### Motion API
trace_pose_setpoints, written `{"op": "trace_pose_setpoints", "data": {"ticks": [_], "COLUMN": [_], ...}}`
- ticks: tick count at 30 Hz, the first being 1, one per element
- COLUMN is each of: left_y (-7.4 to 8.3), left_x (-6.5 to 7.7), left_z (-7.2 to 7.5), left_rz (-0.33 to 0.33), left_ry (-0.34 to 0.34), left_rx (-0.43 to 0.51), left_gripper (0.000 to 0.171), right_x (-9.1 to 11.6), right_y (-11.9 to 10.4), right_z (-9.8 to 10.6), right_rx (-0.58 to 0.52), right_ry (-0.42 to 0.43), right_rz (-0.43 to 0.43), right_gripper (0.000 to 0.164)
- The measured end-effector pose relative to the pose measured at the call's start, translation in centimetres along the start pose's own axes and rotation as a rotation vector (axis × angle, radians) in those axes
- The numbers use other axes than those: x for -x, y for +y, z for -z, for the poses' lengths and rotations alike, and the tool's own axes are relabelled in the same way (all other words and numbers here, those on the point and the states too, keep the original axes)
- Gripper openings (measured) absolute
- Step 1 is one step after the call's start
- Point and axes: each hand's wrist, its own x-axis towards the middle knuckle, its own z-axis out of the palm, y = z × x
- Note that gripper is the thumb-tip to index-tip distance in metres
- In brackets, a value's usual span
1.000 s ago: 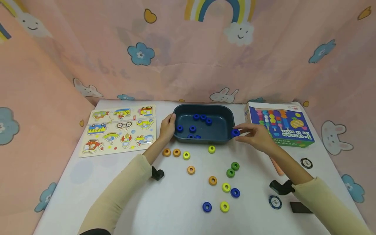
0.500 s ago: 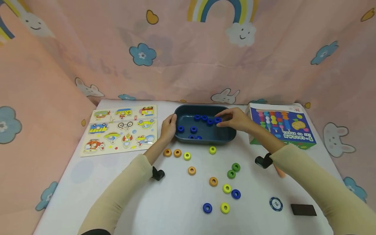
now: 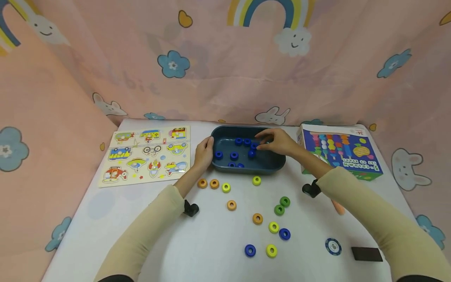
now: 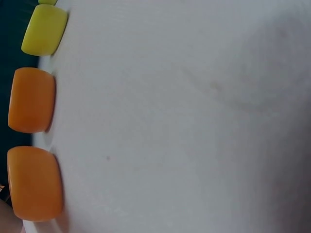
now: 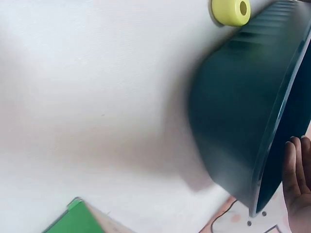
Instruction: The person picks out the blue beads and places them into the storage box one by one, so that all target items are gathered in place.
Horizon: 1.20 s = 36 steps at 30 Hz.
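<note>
A dark teal tray (image 3: 269,164) with several blue ring beads (image 3: 234,156) inside stands at the middle back of the table. My left hand (image 3: 203,152) grips its left end, the thumb at the rim. Over the tray's right half, my right hand (image 3: 276,141) reaches in with finger and thumb apart. Two blue beads lie right at those fingertips, the nearer being a blue bead (image 3: 251,153). In the right wrist view, fingers (image 5: 290,170) extend past the rim of the tray (image 5: 238,107). The left wrist view shows orange beads (image 4: 35,183) but hardly any hand.
Loose beads lie in front of the tray: orange (image 3: 257,218), yellow (image 3: 271,251), green (image 3: 279,210) and blue (image 3: 250,250). A picture puzzle board (image 3: 144,156) is at left, a bead-set box (image 3: 343,150) at right. A round chip (image 3: 333,246) and dark block (image 3: 366,254) sit front right.
My right hand has carried a blue bead from outside the tray's right end over its rim and let it go among the others. The left hand keeps its hold.
</note>
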Motion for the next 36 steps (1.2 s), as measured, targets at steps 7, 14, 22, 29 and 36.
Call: {"op": "trace_pose_setpoints", "data": {"ticks": [7, 14, 22, 29, 36], "left_y": [0.1, 0.1, 0.1, -0.1, 0.2], "left_x": [0.1, 0.0, 0.1, 0.3, 0.1], "left_z": [0.0, 0.0, 0.0, 0.0, 0.1], "left_rz": [0.009, 0.014, 0.030, 0.044, 0.026], "left_ry": [-0.001, -0.009, -0.016, -0.016, -0.026], "left_rx": [0.009, 0.002, 0.000, -0.015, -0.001], "left_gripper": [0.049, 0.049, 0.050, 0.051, 0.051], "right_x": [1.5, 5.0, 10.5, 15.8, 19.9], "right_y": [0.7, 1.2, 1.7, 2.6, 3.1], "right_z": [0.5, 0.3, -0.9, -3.3, -6.0], "right_rx": [-0.048, -0.162, -0.273, -0.298, -0.248], "right_ry": [0.003, 0.000, 0.040, 0.074, 0.081], "right_rz": [-0.031, -0.012, 0.115, 0.034, -0.115], "right_gripper": [0.042, 0.042, 0.033, 0.030, 0.031]}}
